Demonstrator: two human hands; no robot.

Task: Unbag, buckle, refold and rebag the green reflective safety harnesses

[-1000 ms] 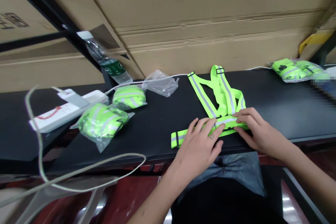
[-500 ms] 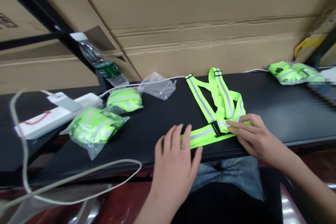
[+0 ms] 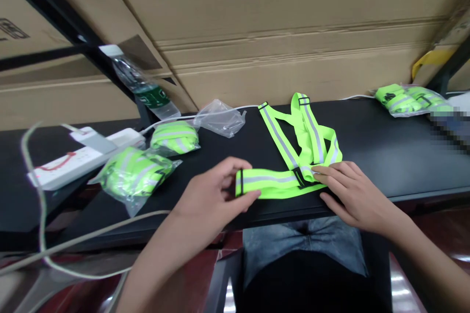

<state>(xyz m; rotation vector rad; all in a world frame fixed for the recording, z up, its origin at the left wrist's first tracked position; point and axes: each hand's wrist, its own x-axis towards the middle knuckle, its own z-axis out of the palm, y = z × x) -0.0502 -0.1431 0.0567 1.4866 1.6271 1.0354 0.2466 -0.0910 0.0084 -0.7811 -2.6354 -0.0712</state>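
Observation:
A neon-yellow reflective harness vest [image 3: 315, 139] with grey stripes and black buckles lies on the black table. Its two shoulder straps point toward the back, and its waist belt runs to the left. My left hand [image 3: 216, 193] has the belt's left end between thumb and fingers, beside a black slider; the fingers behind the belt are partly hidden. On the belt's right part, where the straps meet it, rest the outstretched fingers of my right hand [image 3: 347, 193]. Its thumb is apart from them, near the table's front edge.
Two bagged vests [image 3: 137, 176] lie at left beside a white power strip [image 3: 88, 159] and loose cable. Behind them are a water bottle [image 3: 141, 83] and an empty plastic bag [image 3: 220, 118]. More bagged vests [image 3: 411, 100] lie at right. Cardboard boxes [image 3: 293, 24] line the back.
My left hand has gone from lying over the belt to gripping its left end, with the forearm now lower left. The belt's end shows. My right hand has barely moved.

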